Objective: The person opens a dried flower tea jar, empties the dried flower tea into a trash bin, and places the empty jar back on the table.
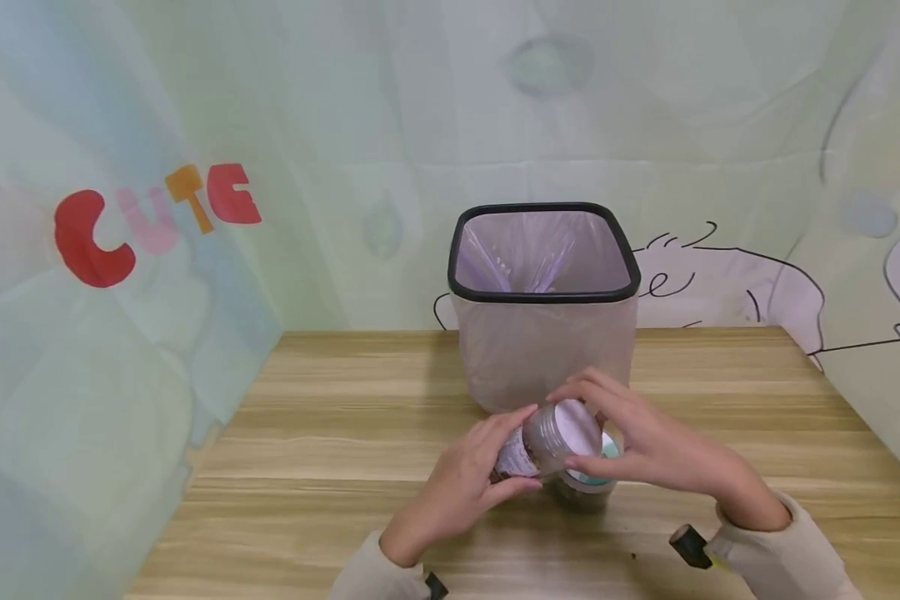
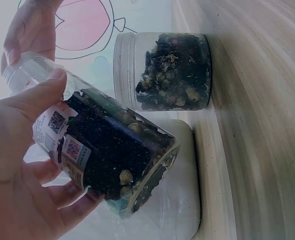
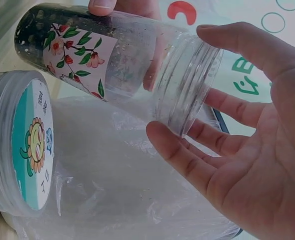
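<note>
A clear jar (image 1: 547, 437) of dark dried flowers with a flowered label is tilted above the wooden table (image 1: 330, 433), its silvery mouth end toward me. My left hand (image 1: 472, 475) grips its body, thumb on top. My right hand (image 1: 633, 442) is at the threaded neck (image 3: 187, 90), index finger above and thumb against the rim. In the left wrist view the jar (image 2: 107, 150) lies in my left hand (image 2: 17, 170). A second jar (image 1: 587, 487) with a teal lid (image 3: 30, 145) stands upright just under and behind the held one, by the bin.
A pale bin (image 1: 547, 354) with a black rim (image 1: 543, 297) and a thin plastic liner stands right behind the hands at the table's middle. Printed wall sheets close the left, back and right sides.
</note>
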`<action>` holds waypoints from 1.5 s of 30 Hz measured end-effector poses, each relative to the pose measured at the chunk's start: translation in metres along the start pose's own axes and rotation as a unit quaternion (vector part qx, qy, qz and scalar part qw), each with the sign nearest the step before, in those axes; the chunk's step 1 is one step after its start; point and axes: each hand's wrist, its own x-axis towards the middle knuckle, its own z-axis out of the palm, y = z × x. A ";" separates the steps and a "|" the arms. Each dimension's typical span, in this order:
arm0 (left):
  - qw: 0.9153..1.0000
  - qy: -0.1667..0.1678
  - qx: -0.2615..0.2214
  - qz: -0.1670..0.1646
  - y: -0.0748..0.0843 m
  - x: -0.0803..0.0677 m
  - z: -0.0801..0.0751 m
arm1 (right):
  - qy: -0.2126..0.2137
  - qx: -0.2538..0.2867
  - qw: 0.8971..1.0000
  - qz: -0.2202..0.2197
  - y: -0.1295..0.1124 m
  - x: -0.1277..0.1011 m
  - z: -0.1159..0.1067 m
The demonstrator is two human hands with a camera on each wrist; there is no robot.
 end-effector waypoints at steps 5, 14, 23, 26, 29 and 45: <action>1.000 -0.003 0.000 -0.003 0.000 0.000 0.001 | -0.004 -0.005 1.000 -0.024 0.001 -0.002 -0.003; 1.000 -0.003 -0.003 -0.001 -0.001 0.001 0.002 | -0.008 -0.017 0.998 -0.057 0.001 -0.002 -0.005; 1.000 -0.017 -0.013 -0.017 0.000 0.000 0.000 | -0.012 -0.014 0.998 -0.060 0.004 -0.004 -0.002; 1.000 -0.016 -0.015 -0.017 -0.001 0.000 0.000 | -0.013 -0.014 0.998 -0.059 0.005 -0.003 -0.002; 1.000 -0.012 -0.016 -0.016 -0.001 0.000 0.000 | -0.016 -0.005 0.998 -0.057 0.005 -0.003 -0.003; 1.000 -0.005 -0.007 -0.015 -0.001 0.000 0.000 | -0.034 0.011 0.998 -0.055 0.002 -0.004 -0.008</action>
